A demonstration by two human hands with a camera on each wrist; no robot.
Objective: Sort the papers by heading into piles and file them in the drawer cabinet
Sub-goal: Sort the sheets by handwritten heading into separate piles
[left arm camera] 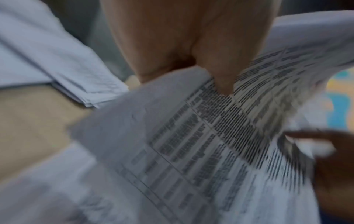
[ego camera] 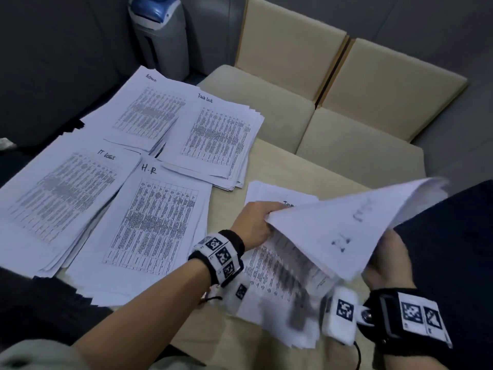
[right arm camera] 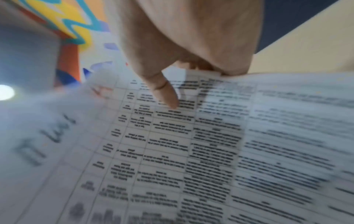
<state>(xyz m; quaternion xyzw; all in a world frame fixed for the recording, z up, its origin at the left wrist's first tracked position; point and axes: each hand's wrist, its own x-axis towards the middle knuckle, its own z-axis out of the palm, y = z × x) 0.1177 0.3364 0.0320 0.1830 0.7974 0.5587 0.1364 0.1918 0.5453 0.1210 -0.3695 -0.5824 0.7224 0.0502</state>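
Note:
Four sorted piles lie on the table at the left: Admin (ego camera: 144, 110), Task List (ego camera: 216, 137), IT Logs (ego camera: 61, 198) and H-R (ego camera: 152, 222). An unsorted stack (ego camera: 280, 289) lies in front of me, its top page partly covered. Above it both hands hold one lifted sheet (ego camera: 333, 231), curled and blurred, with handwriting showing through from its back. My left hand (ego camera: 253, 222) pinches its left corner, the thumb (left arm camera: 220, 75) lying on the print. My right hand (ego camera: 384, 260) grips its right edge, and in the right wrist view the sheet's (right arm camera: 172, 151) heading reads IT Logs.
The beige table (ego camera: 232, 329) shows bare wood between the piles and the stack. Beige cushioned seats (ego camera: 293, 38) stand behind it at the right. A grey and blue appliance (ego camera: 160, 36) stands at the back, with a dark sofa to the left.

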